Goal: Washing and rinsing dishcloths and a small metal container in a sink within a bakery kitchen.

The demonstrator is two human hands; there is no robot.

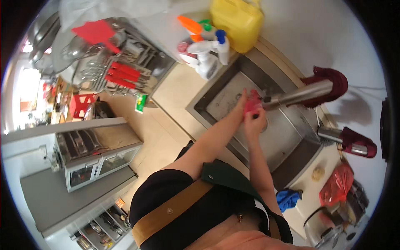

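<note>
Over the stainless steel sink, both my hands are closed on a small pinkish-red object with a dark part. Blur hides what exactly it is. My left hand holds it from the left side, its fingers partly hidden behind it. From below, my right hand grips the near end. The metal faucet, wrapped in maroon cloth at its base, reaches out so that its spout ends right beside the object. Whether water is running cannot be made out clearly.
Spray bottles and a yellow jug stand behind the sink's left end. Red-handled utensils lie in a rack farther left. A blue cloth, a red plastic bag and a metal pot are on the right counter.
</note>
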